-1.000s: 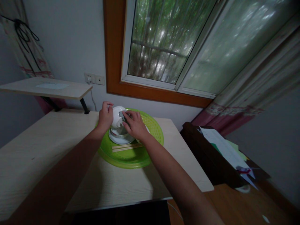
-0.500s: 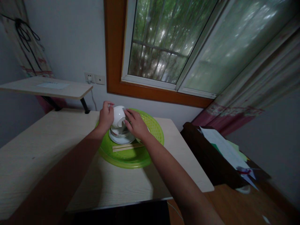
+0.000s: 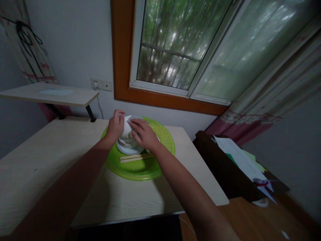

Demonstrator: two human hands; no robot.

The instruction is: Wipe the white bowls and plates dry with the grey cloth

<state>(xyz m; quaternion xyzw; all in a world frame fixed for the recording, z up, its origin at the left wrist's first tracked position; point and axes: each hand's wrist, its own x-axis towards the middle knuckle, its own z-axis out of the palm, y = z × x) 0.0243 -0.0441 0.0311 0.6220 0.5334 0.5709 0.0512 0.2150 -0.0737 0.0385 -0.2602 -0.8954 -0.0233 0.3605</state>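
Observation:
My left hand (image 3: 115, 126) is closed on the left side of a tilted white bowl (image 3: 127, 125). From the right, my right hand (image 3: 144, 133) has its fingers bent over the same bowl, gripping it. A pale grey patch shows by those fingertips; I cannot make out what it is. Below the held bowl sits another bowl (image 3: 128, 142) on a white saucer (image 3: 130, 151). In front of the saucer lie several wooden chopsticks (image 3: 132, 157). All this is over a round green tray (image 3: 135, 174). Something pale under my right wrist is mostly hidden.
The tray rests on a light wooden table (image 3: 85, 197). A raised shelf (image 3: 82, 98) with a paper on it stands at the back left. The window (image 3: 173, 50) and wall rise behind. To the right, papers (image 3: 238, 157) lie on dark furniture.
The white bowl has turned between my hands and now shows a different side. My right hand has shifted slightly left and down along it. The tray and chopsticks stay in place.

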